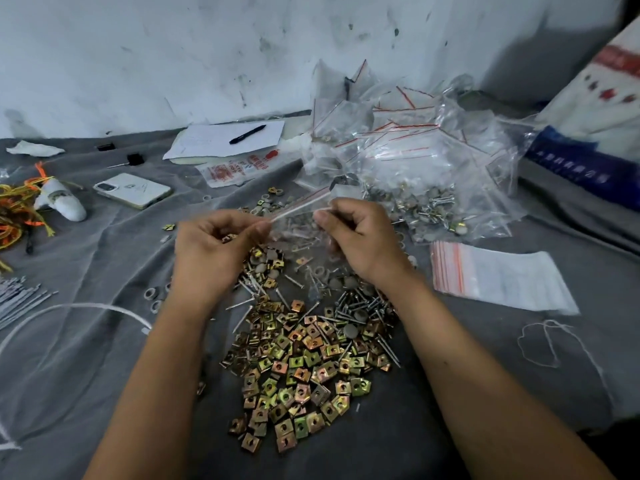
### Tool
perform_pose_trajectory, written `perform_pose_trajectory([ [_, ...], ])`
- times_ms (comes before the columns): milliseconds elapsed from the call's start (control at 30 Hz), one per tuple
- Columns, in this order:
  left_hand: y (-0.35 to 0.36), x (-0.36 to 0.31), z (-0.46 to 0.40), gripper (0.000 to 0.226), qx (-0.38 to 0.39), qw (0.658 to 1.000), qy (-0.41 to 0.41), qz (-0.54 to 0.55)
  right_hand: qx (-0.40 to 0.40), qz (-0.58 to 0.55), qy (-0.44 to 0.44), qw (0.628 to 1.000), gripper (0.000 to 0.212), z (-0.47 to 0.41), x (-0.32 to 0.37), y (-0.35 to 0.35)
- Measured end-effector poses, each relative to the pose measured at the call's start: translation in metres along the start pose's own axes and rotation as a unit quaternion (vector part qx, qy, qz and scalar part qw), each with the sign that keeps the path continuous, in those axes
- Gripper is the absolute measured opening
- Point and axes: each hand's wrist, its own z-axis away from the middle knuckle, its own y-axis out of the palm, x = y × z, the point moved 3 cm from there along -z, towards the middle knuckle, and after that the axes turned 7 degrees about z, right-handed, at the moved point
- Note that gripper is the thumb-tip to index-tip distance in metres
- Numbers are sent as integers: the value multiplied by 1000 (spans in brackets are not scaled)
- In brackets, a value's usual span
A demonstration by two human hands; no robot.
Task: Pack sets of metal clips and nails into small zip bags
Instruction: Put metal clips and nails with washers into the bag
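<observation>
I've got my left hand [211,247] and right hand [360,237] each pinching an end of the small clear zip bag [298,220], raised above the brass-coloured square metal clips [298,368] and silver steel nails [360,303], probably sealing it.

Glossy yellow-tinted metal clips [304,368] and dull steel nails [360,303] lie on matt grey cloth [104,358] beside clear, shiny plastic zip bags [415,150].

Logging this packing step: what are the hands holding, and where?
Both the left hand and right hand pinch a small clear plastic zip bag along its top seal strip.
</observation>
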Motion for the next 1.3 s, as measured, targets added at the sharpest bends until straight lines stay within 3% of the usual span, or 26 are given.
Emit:
perform_pose_trajectory([
  [67, 4, -5, -10, 4, -6, 999, 9, -35, -11, -4, 1, 1000, 23, 0, 1, -2],
  [333, 68, -36, -48, 28, 20, 984, 81, -156, -71, 23, 22, 997, 20, -9, -3, -53],
  [433, 101, -47, -70, 47, -53, 978, 111, -171, -78, 28, 38, 996, 24, -33, -7, -84],
  [533, 145, -55, -87, 33, -112, 963, 142, -198, -130, 35, 82, 988, 26, -74, -24, -122],
  [633, 206, -44, -86, 33, -17, 940, 197, -279, -184, 129, 186, 956, 12, -105, -61, -167],
  [700, 249, -29, -79, 42, 94, 909, 218, -343, -220, 246, 257, 909, 28, -106, -86, -196],
  [800, 295, 0, -73, 56, 236, 853, 198, -421, -258, 296, 242, 887, 19, -85, -89, -220],
  [867, 314, 19, -72, 62, 292, 818, 172, -465, -200, 345, 225, 889, 11, -64, -84, -228],
  [933, 326, 34, -73, 62, 305, 792, 171, -500, -57, 385, 235, 891, 19, -36, -76, -229],
  [1000, 330, 40, -75, 63, 294, 780, 183, -521, 113, 417, 258, 864, 23, -5, -66, -221],
  [1067, 333, 39, -80, 66, 305, 780, 179, -517, 216, 437, 293, 823, 38, 26, -62, -211],
  [1100, 334, 37, -82, 67, 320, 782, 169, -507, 233, 430, 301, 819, 49, 38, -62, -206],
  [1167, 330, 32, -81, 67, 343, 794, 148, -479, 209, 406, 273, 847, 60, 55, -62, -202],
  [1300, 312, 20, -57, 59, 275, 866, 180, -377, 129, 318, 216, 914, 56, 67, -69, -208],
])
